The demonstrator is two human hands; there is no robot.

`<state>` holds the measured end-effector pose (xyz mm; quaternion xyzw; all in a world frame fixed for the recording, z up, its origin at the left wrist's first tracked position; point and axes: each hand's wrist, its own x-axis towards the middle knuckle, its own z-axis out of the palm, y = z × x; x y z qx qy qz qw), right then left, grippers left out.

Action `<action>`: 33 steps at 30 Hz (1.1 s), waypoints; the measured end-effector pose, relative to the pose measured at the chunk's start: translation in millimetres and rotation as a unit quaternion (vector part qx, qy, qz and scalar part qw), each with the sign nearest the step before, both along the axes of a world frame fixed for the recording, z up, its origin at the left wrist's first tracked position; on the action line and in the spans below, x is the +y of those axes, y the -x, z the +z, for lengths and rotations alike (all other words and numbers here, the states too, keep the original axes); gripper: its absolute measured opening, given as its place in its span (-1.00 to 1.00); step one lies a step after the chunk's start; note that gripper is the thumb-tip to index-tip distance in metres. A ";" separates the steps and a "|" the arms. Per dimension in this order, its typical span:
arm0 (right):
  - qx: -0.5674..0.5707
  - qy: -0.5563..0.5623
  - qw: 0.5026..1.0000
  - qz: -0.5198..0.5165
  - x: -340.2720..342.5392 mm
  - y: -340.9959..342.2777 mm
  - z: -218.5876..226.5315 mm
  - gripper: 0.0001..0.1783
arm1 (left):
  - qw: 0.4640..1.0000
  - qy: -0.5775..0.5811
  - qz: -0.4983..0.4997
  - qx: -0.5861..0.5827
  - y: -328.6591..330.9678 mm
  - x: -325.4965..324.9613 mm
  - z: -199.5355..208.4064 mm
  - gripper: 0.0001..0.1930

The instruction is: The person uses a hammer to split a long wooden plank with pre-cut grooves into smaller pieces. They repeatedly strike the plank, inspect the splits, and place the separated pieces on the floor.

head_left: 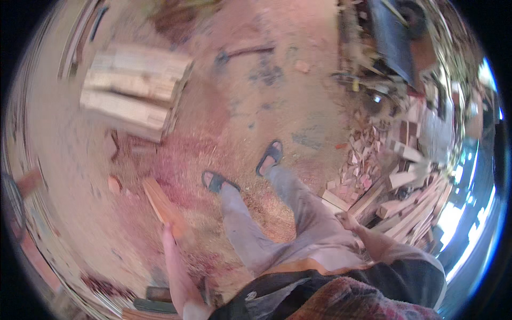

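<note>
Wooden board (159, 201) extends ahead from the gripping left hand (168, 232); right hand (348, 221) apart, grip unclear

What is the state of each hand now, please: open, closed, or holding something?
Left hand: closed, holding a wooden plank.
Right hand: too blurred to tell.

Wooden piece (156, 198) was long, straight-edged, pale orange-brown, brighter orange toward the near end. Held in the left hand (168, 230), it angled forward and leftward. Probably a flat board; blur hid exact thickness.
</note>
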<state>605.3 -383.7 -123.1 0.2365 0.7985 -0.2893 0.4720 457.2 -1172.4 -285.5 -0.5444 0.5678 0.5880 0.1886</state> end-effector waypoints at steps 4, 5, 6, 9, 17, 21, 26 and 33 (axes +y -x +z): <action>-0.001 -0.021 0.990 -0.141 -13.3 74.7 -1.8 -0.34 | 0.993 -0.090 -0.076 0.028 0.5 83.7 131.7 -0.41; 0.083 -0.015 0.995 -0.059 -21.0 96.2 4.2 -0.35 | 0.984 -0.032 -0.173 -0.014 16.0 115.2 164.6 -0.35; 0.099 0.045 0.979 -0.173 -27.4 119.4 11.2 -0.38 | 0.980 -0.106 -0.171 0.002 34.7 151.4 198.8 -0.31; 0.167 0.171 0.925 -0.296 -39.4 175.7 40.1 -0.41 | 0.961 -0.198 -0.194 0.020 81.3 264.9 317.1 -0.21; 0.261 0.289 0.855 -0.341 -3.7 245.0 131.8 -0.30 | 0.789 -0.149 -0.506 0.315 206.5 474.6 444.8 -0.16; 0.359 0.424 0.723 -0.409 0.4 289.9 159.2 -0.32 | 0.740 -0.064 -0.574 0.345 276.3 575.4 433.6 -0.16; 0.345 0.371 0.680 -0.530 52.2 347.3 165.1 -0.30 | 0.537 0.152 -0.692 0.457 323.8 729.9 402.4 -0.16; 0.368 0.325 0.614 -0.618 165.2 322.3 96.8 -0.10 | 0.634 -0.136 -0.716 0.260 375.9 838.4 337.6 -0.12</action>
